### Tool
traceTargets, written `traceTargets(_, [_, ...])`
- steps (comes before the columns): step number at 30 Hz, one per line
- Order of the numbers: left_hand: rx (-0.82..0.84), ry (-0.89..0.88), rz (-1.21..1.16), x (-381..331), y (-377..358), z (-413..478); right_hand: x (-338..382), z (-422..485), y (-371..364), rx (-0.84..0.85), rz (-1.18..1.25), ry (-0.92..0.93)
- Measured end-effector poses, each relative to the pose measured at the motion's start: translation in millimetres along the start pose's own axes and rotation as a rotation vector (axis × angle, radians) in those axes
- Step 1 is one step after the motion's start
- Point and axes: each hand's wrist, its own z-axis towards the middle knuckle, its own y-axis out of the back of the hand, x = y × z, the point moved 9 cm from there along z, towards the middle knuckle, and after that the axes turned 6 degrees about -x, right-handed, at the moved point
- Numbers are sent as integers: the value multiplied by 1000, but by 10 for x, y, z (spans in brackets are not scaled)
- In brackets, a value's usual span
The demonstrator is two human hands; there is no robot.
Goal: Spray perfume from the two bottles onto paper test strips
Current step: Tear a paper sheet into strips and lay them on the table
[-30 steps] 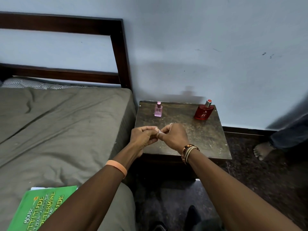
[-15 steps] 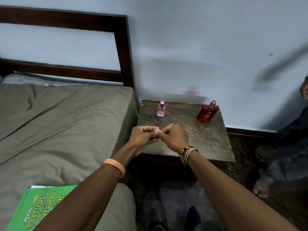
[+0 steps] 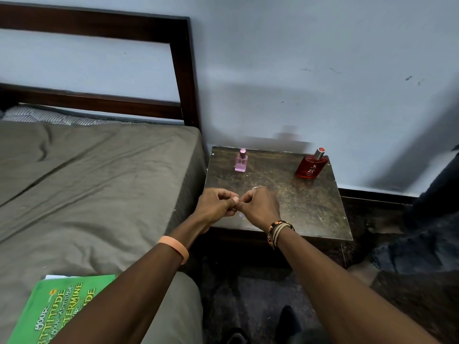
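A small pink perfume bottle stands upright at the back left of a dark, worn bedside table. At the table's back right corner, close to the wall, stands a larger red bottle with a silver and red cap. My left hand and right hand hover over the table's front left part, both curled into loose fists with thumb and fingertips meeting in the middle. I see no paper strip; whatever may lie between the fingertips is hidden.
A bed with a grey-brown cover and a dark wooden headboard adjoins the table on the left. A green book lies on the bed near me. Another person's dark-clothed leg stands at the right edge.
My hands have stayed pressed together in the same spot. The other person on the right has shifted, and their bare foot is no longer visible.
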Motion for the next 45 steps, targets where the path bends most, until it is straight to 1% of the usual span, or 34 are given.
traceTargets(6, [-26,6,-11,-7,21,18,-2,0,-10,-9,52,-10])
traceTargets(10, [-19,8,16,-42,62,46,14,17,-9,-5,27,13])
traceTargets(17, [-3,103,-129,21,31,35,-10,57,-19,7,63,-20])
traceTargets(24, [-43,143,-1,79,45,130,-8,72,-90,0,44,-1])
traceTargets(27, [-59,215,8,145,52,202,-24,81,-136,-44,51,6])
traceTargets(29, [-43,278,-51,212,37,238,-21,100,-174,-58,66,19])
traceTargets(31, [-47,340,-122,299,37,269,-17,127,-246,-26,92,30])
traceTargets(32, [-55,351,-132,336,52,287,-29,134,-281,-6,158,7])
traceTargets(33, [-57,346,-115,368,68,318,-67,146,-313,9,291,-55])
traceTargets(36, [-60,275,69,411,168,448,-268,159,-434,39,843,-370])
traceTargets(37, [-73,235,139,406,207,499,-322,150,-486,73,959,-465])
traceTargets(38, [-89,189,204,397,241,558,-379,153,-539,109,1016,-543])
traceTargets(40, [-118,87,319,359,274,680,-488,175,-606,150,1064,-636])
traceTargets(42, [-116,-17,442,295,252,776,-588,210,-645,153,1061,-671])
traceTargets(45, [-69,-144,617,234,158,896,-738,262,-681,141,1020,-707])
